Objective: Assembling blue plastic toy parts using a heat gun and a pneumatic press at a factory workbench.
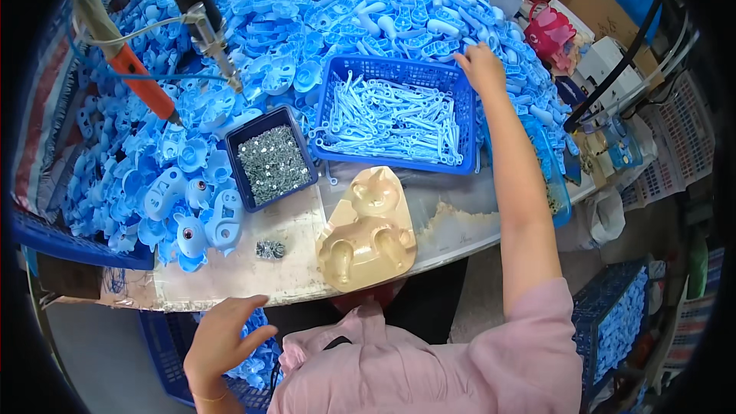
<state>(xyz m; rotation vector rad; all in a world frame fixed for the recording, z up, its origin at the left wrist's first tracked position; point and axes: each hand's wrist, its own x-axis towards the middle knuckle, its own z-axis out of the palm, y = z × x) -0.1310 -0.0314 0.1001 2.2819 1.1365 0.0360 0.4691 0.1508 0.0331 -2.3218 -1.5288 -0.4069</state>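
My right hand [483, 69] reaches out to the far right corner of a blue plastic basket [330, 100], at the edge of a heap of blue plastic parts [399, 23]. Its thumb stands apart from the bent fingers, and nothing shows in its grasp. The basket holds many light blue slim sticks with ringed ends [391, 119]. Below the table's front edge, my left hand [226, 341] hangs with thumb and fingers apart, holding nothing. Nearest me on the table lies a tan moulded fixture [368, 234] with shaped hollows. Beside it stands a dark blue tray [249, 203] of small screws [272, 165].
A small pile of screws [270, 250] lies on the table [291, 284]. Blue animal-head parts [192, 234] are heaped at left. A screwdriver tool [218, 46] and an orange-black tool [142, 84] hang above. A pink toy [550, 34] and a crate of blue parts [621, 322] are at right.
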